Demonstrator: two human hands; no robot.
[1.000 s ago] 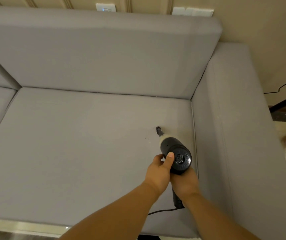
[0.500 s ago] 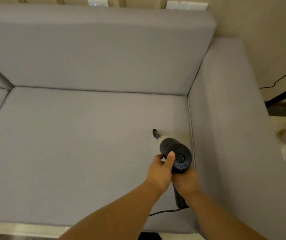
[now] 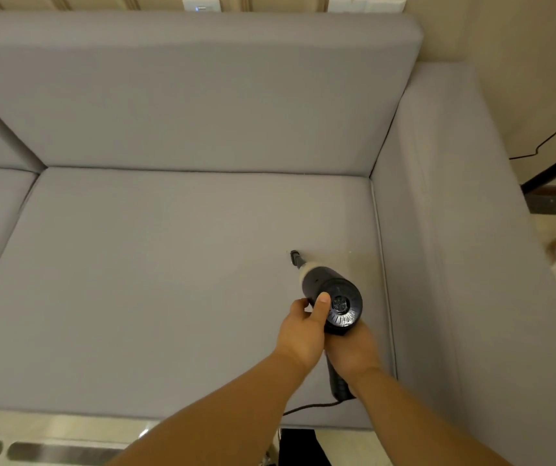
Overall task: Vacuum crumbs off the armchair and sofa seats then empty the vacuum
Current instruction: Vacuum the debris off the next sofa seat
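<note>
Head view: handheld vacuum clamped in both grips, left hand thumb on its rear, right hand round the handle, nozzle nudged leftward across the sofa seat away from the armrest, specks seen earlier beside it now gone, so likely this patch nearly done

The vacuum is a small black handheld unit with a round vented rear end facing the camera, a pale band near its front, and a thin black nozzle angled down and to the left, its tip at the sofa seat. A black cord trails from its handle over the seat's front edge. The grey seat cushion lies flat; a few tiny pale crumbs dot it near the nozzle.
</note>
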